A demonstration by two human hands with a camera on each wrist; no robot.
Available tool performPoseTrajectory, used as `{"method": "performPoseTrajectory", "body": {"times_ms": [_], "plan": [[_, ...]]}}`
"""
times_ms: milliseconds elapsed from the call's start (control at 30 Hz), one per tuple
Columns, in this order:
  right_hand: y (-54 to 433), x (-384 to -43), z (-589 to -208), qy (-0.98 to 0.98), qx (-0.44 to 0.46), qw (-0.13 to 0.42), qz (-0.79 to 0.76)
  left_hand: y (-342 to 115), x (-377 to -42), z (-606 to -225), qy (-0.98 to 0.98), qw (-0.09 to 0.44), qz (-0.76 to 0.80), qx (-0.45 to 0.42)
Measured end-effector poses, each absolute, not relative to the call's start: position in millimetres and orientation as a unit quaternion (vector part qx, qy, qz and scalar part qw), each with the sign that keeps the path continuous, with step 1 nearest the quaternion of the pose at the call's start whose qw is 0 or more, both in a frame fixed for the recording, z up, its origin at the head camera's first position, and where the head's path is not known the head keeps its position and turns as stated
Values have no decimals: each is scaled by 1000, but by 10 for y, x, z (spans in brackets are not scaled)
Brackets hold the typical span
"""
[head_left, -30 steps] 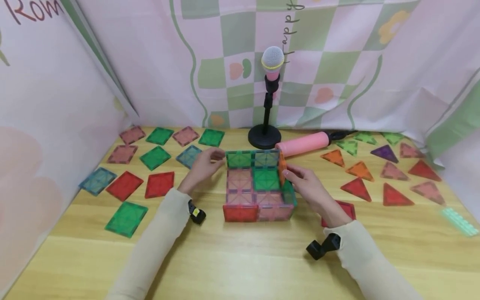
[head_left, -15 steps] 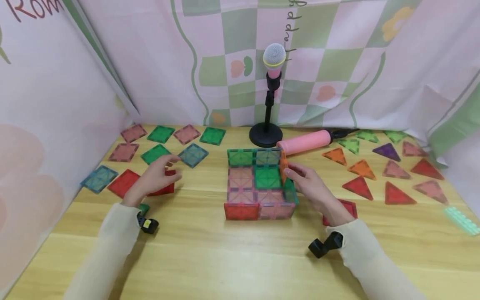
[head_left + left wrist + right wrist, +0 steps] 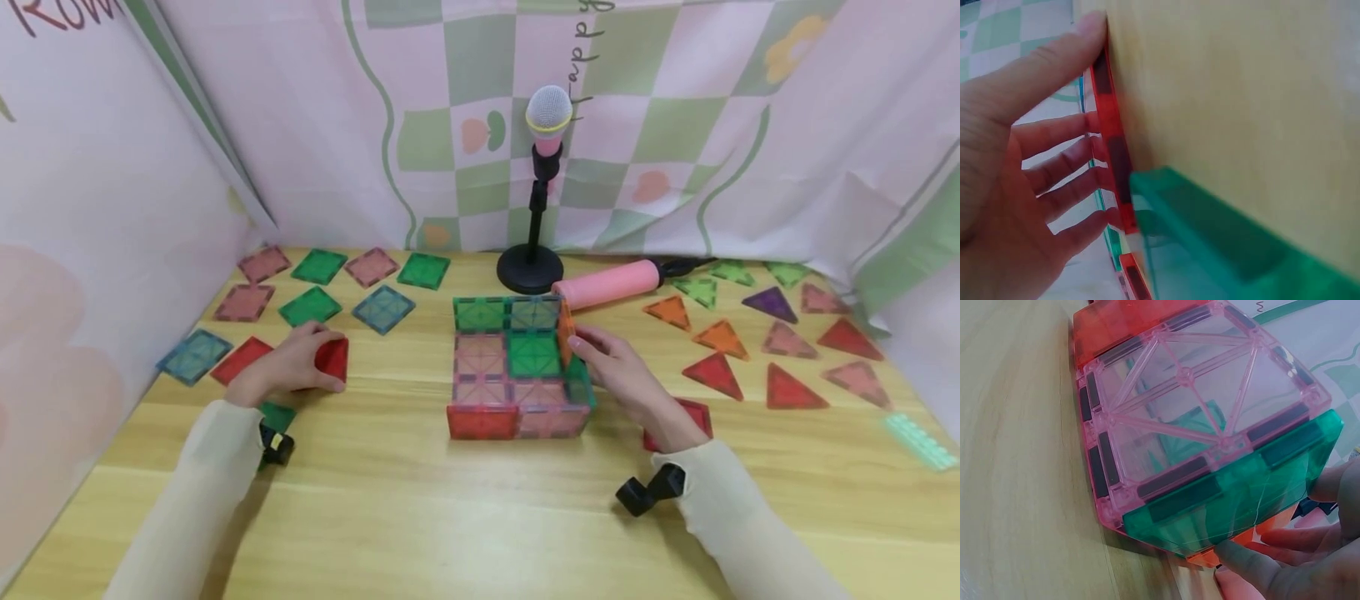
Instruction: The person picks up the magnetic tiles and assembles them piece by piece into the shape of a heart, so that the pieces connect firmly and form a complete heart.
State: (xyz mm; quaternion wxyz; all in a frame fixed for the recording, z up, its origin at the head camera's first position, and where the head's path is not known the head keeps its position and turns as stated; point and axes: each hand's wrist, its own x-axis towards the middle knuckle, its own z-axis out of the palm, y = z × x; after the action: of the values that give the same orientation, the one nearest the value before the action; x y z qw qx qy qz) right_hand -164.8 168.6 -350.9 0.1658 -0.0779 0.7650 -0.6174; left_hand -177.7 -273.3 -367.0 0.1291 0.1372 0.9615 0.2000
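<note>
In the head view my left hand holds a red square magnetic tile at the left, its near edge between thumb and fingers. The left wrist view has the thumb at one end of this red tile and the fingertips along its far side. A low open-topped box of magnetic tiles stands mid-table, with red, pink, green and blue panels. At its right back corner my right hand pinches an upright orange tile. Beside it, a green wall tile shows in the right wrist view.
Several square tiles lie flat at the left, among them a blue one. Triangular tiles, one purple, spread over the right. Behind the box are a microphone stand and a pink cylinder. A red tile lies under the right wrist.
My left hand has left the box's back left corner, moved left across the table and taken hold of the red square tile. My right hand stays at the orange tile.
</note>
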Motion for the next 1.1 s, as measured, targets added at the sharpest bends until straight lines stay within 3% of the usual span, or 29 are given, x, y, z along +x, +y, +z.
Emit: {"method": "performPoseTrajectory", "body": {"times_ms": [300, 767, 1100], "plan": [[1667, -1625, -3488, 766, -76, 171, -615, -2571, -1812, -3667, 960, 108, 209, 149], [1689, -1615, -3481, 766, -66, 170, -616, -1825, -1965, -3551, 889, 57, 398, 221], [1697, -1621, -3486, 767, -69, 171, -615, -1450, -2066, -3626, 829, 81, 498, 242]]}}
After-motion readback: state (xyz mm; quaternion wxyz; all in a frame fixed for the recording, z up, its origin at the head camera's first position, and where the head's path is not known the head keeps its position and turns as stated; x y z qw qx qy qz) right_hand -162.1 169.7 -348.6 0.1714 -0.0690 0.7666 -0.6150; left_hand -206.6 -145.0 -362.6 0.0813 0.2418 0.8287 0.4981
